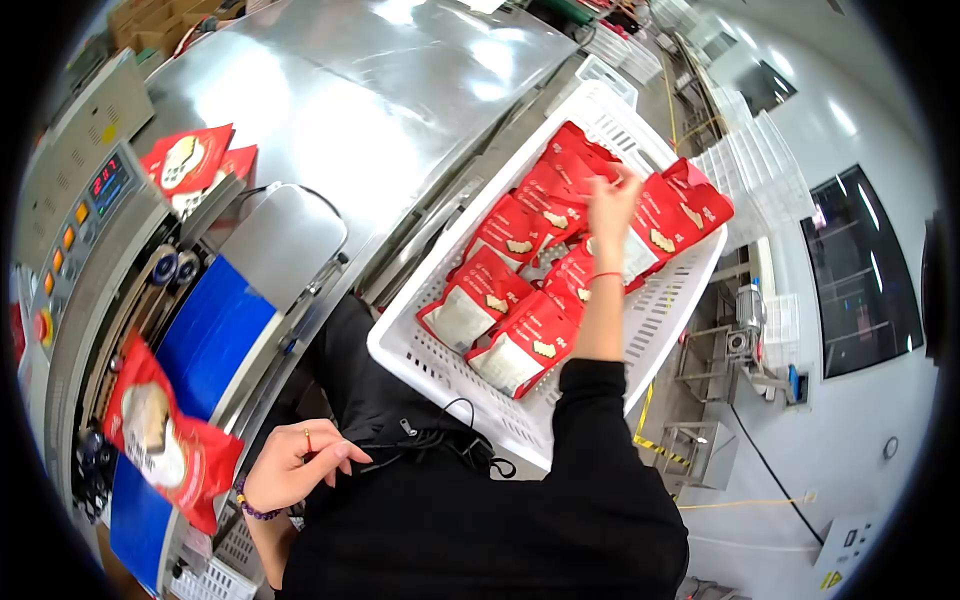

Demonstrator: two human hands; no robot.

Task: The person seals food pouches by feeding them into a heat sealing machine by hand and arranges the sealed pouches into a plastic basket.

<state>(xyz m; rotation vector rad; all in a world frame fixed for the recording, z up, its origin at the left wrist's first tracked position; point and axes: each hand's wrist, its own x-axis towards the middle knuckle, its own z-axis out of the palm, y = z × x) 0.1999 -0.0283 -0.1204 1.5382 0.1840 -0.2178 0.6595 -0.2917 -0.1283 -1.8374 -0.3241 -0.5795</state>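
A white perforated crate (395, 352) holds several red-and-white printed bags, some lying flat and some leaning on one another. Over its far right part is my right hand (612, 212), slightly blurred, fingers apart, just above a red bag (662, 225); nothing shows in its grasp. My left hand (295, 468) is curled in front of my waist with thumb against forefinger, beside a black cord (400, 445). To its left, a filled red bag (165, 440) stands at the blue conveyor belt (215, 335), its upper edge at the sealing machine (90, 270).
Beyond the machine, more red bags (195, 160) lie on the shiny metal table (330, 110). A grey plate (285, 245) adjoins the belt. White stacked crates (755, 180) and a motor on a metal stand (745, 325) are along the right side.
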